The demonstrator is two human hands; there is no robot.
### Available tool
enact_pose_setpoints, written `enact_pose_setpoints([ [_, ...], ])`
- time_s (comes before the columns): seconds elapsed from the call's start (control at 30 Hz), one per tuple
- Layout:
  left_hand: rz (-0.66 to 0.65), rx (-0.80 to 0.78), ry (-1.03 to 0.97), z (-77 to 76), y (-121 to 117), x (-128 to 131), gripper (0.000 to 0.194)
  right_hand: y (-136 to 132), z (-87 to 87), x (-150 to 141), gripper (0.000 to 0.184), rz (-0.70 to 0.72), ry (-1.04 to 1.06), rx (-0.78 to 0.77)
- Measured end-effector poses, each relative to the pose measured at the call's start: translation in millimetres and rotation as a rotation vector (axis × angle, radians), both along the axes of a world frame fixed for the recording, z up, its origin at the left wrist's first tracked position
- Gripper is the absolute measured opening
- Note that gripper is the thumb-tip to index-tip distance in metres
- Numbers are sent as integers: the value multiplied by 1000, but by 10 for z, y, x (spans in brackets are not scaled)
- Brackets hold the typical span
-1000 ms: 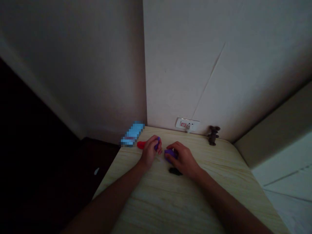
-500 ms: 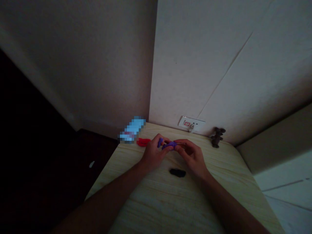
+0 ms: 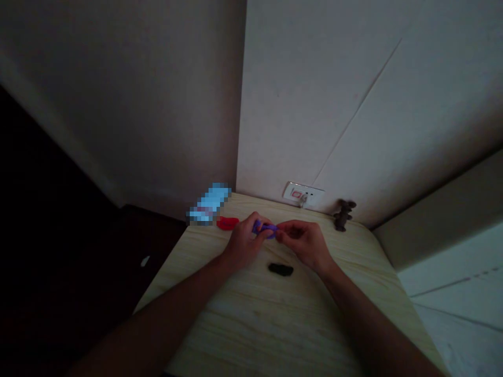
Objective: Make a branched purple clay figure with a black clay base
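Note:
My left hand is closed around a small purple, soft-looking piece, its thumb pressing along the near side. At the piece's right end my right hand pinches with thumb and forefinger. The purple piece's exact kind is too small and dim to tell, and the fingers cover part of it. A black elongated bundle lies on the table just below the hands. Beyond my left hand rests a red bundle, partly behind its fingers.
The pale wood-grain table stands against the wall. A blurred-out bright rectangle sits at its back left corner. By the wall are a socket plate and a dark brown animal-like figure. A white cabinet adjoins on the right.
The view has shifted slightly, so everything sits a little left and higher. The thin light strip between the purple piece and my right fingers no longer shows. Both hands keep their hold.

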State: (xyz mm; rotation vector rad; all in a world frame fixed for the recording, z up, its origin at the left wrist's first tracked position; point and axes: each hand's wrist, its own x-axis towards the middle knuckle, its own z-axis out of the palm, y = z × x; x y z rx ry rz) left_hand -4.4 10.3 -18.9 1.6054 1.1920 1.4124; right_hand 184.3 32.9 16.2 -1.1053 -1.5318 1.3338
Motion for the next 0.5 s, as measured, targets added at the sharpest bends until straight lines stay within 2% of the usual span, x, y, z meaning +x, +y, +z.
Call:
enact_pose_setpoints([
  [0.1, -15, -20, 4, -1, 8, 3, 22, 4, 20, -8, 31, -19, 14, -34],
  [0.27, -39, -44, -99, 30, 32, 8, 30, 20, 51, 14, 21, 14, 32, -55],
  [0.43, -62, -79, -209, 33, 51, 12, 34, 55, 22, 6, 18, 34, 173, -127],
  [0.5, -64, -102, -244, 42, 50, 10, 37, 56, 12, -4, 21, 17, 193, -105],
])
